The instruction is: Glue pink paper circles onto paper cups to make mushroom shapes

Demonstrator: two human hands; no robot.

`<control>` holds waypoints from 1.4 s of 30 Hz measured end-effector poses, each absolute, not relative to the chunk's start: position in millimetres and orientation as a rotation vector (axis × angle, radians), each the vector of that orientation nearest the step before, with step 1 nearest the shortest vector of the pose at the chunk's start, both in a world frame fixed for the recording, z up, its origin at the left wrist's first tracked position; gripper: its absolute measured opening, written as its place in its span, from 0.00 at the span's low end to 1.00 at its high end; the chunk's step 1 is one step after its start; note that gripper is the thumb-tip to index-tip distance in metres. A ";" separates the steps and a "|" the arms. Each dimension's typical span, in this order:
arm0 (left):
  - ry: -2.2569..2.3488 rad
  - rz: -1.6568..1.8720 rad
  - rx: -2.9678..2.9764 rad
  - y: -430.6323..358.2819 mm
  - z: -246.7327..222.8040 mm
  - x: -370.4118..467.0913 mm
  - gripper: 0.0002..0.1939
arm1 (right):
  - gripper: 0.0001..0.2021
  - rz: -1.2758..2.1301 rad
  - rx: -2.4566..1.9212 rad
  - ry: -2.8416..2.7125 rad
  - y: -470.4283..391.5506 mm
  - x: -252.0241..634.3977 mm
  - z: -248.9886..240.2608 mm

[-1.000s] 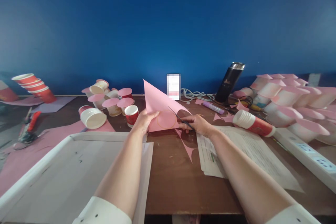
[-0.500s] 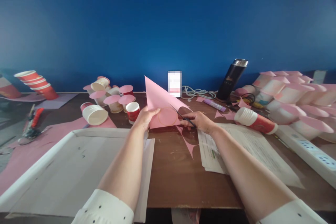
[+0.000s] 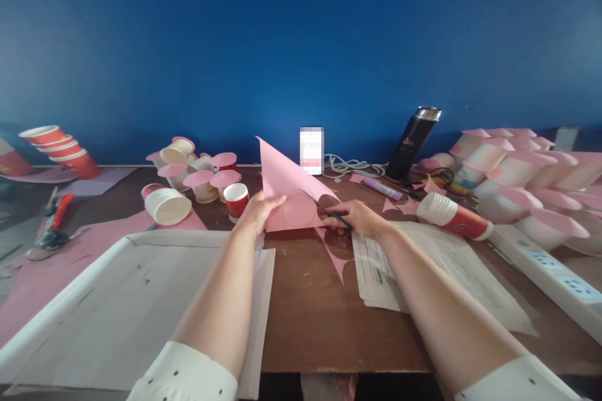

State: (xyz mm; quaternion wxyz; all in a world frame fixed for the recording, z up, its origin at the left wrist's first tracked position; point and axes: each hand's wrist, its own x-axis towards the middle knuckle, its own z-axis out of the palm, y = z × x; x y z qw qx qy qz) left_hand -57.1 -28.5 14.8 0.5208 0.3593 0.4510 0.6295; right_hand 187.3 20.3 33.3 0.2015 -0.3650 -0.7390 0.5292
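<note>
My left hand pinches the left edge of a pink paper sheet, thumb on top. A circle is drawn near the sheet's lower edge, and its upper corner points up to the left. In my right hand are dark scissors, their blades at the paper just right of the circle. A curved notch shows in the sheet above the scissors. Below them a pink paper scrap lies over the brown table. The fingers of my right hand are partly hidden behind the scissors' handles.
A white box lid lies at left, printed papers at right. Paper cups with pink discs stand at back left; many more are stacked at right. A black bottle, purple marker and power strip are also there.
The whole view has shifted slightly, with things on the table appearing a little further left. Both hands keep their grips; the paper and scissors look nearly the same.
</note>
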 end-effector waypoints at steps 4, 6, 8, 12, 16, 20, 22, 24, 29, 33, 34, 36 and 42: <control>1.097 1.505 0.883 -27.4 13.2 -58.6 0.31 | 0.22 1.542 -0.990 -2.054 21.1 188.3 33.5; 1.098 1.505 0.892 -27.3 12.5 -58.9 0.32 | 0.22 1.558 -0.992 -2.047 21.2 188.9 33.8; 1.092 1.504 0.899 -27.3 12.0 -59.1 0.33 | 0.21 1.544 -0.994 -2.065 21.2 189.5 34.3; 1.090 1.494 0.924 -27.3 11.7 -59.8 0.33 | 0.18 1.527 -0.979 -2.103 21.8 191.2 34.4; 1.109 1.472 0.944 -27.2 11.7 -60.7 0.30 | 0.17 1.521 -0.962 -2.139 23.9 193.5 32.9; 1.125 1.452 0.951 -28.2 13.0 -61.1 0.27 | 0.18 1.506 -0.964 -2.166 25.3 194.9 32.6; 1.118 1.440 0.951 -29.1 14.5 -61.2 0.27 | 0.20 1.498 -0.971 -2.172 25.8 195.4 32.8; 1.110 1.423 0.951 -30.0 16.0 -61.5 0.28 | 0.21 1.496 -0.968 -2.186 26.5 196.0 33.3; 1.118 1.380 0.973 -30.7 16.6 -63.3 0.27 | 0.23 1.479 -0.974 -2.244 27.7 197.5 35.0; 1.122 1.376 0.992 -29.7 14.4 -64.9 0.26 | 0.22 1.467 -0.961 -2.251 27.0 197.2 36.1; 1.125 1.376 0.998 -29.5 14.0 -65.2 0.26 | 0.22 1.467 -0.964 -2.251 26.7 197.2 36.4; 1.136 1.370 1.008 -29.3 13.7 -65.7 0.26 | 0.22 1.464 -0.968 -2.260 26.2 197.2 37.5; 1.147 1.338 1.027 -30.7 16.1 -66.5 0.26 | 0.23 1.422 -0.962 -2.314 25.5 198.1 40.5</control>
